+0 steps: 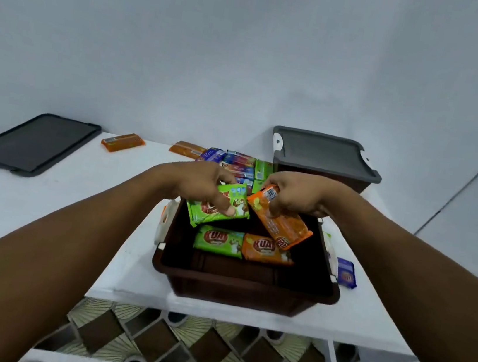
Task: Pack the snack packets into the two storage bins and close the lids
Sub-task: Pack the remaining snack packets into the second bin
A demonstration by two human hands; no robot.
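While two packets [218, 241] lie in the open bin [244, 289], the left hand [205, 183] grips a green packet [211, 212] and the right hand [298, 197] an orange packet [282, 226] over it; a pile [238, 162] waits behind.

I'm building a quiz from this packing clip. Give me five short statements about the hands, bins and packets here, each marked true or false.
1. The left hand holds a green packet above the open bin. True.
2. The right hand holds a blue packet. False: it holds an orange packet.
3. The open bin has nothing in it. False: a second green packet and a second orange packet lie side by side inside.
4. The far bin has its grey lid on. True.
5. A loose lid lies on the left of the table. True.
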